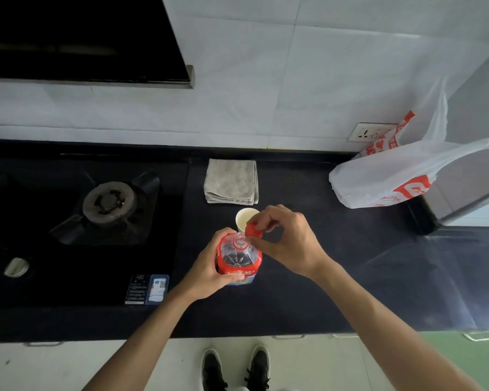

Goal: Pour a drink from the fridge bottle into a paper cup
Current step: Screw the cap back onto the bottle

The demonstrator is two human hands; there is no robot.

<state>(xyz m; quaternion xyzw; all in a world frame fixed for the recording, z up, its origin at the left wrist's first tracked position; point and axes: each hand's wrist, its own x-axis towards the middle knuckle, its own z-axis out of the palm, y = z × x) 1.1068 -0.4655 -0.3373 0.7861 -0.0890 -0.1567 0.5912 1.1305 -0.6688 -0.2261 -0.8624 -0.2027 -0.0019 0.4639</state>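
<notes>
**kettle_fan:** ok what's the layout, biggest stuff first pls

**noodle_cat:** a long black stone countertop (350,263) runs across the middle of the frame. Upper left is a black range hood (76,38), and below it, centre left, a black glass gas hob (68,277) with one round metal burner (108,201). On the right of the counter there's a white plastic carrier bag with red print (384,182), slumped against the wall corner. A folded grey cloth (232,182) sits at the back of the counter, just above centre.

**kettle_fan:** and the drink? what are the hands doing?

**noodle_cat:** the clear plastic bottle with a red label (239,261) stands upright on the counter, just below centre of the frame and just right of the hob. It has dark liquid inside and its mouth is uncovered. The left hand (206,272) is wrapped round the bottle's left side, fingers curled on the label. The right hand (288,244) sits just right of the bottle's neck.

**kettle_fan:** cup?

**noodle_cat:** the small white paper cup (244,218) is upright between cloth and bottle, right behind the bottle. Can't tell if they touch. Smallest bit is the round red plastic cap (253,230). It's off the bottle, pinched in the right hand's fingertips just beside the mouth, overlapping the cup's near rim in view.
</notes>
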